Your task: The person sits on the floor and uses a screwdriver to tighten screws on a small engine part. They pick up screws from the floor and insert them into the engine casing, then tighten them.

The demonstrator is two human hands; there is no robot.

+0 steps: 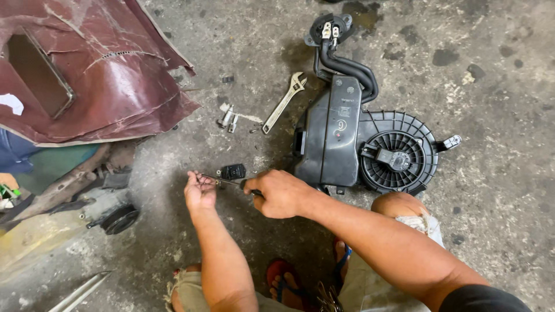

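My right hand (280, 192) grips the dark handle of a screwdriver (228, 182), whose shaft points left toward my left hand (199, 190). The left hand is cupped with its fingers curled around the screwdriver's tip; whether it also holds a small part I cannot tell. A small black box-shaped part (232, 171) lies on the concrete just behind the shaft. Right of my hands sits a black plastic blower housing (364, 144) with a round fan grille and two black hoses rising from its top.
An adjustable wrench (283, 104) and a few small metal fittings (226, 118) lie on the floor behind my hands. A dented maroon car body panel (98, 69) fills the upper left. A pulley-like part (118, 219) lies lower left. My sandalled feet (283, 283) are below.
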